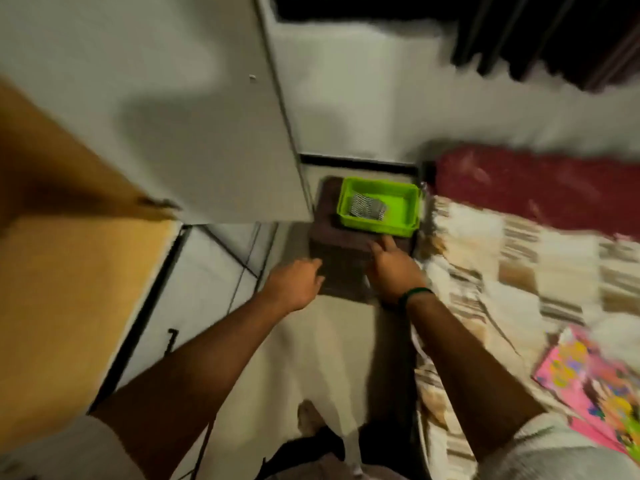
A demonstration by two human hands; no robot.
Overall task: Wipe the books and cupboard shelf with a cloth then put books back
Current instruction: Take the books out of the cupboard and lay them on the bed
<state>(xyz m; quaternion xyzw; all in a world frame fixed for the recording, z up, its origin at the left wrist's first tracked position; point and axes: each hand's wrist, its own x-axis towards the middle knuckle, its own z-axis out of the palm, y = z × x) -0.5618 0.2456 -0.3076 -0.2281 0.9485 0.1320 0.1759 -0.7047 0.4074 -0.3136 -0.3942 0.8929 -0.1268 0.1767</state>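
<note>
A green tray sits in the middle of the frame, on top of what looks like a dark brown stool, though blur softens its edges. The stool stands on a pale floor against a white wall with a black skirting strip along its foot. Just right of the stool, a beige and brown patchwork blanket fills the right side. A maroon cover lies above it. Dark curtains hang at the upper right.
</note>
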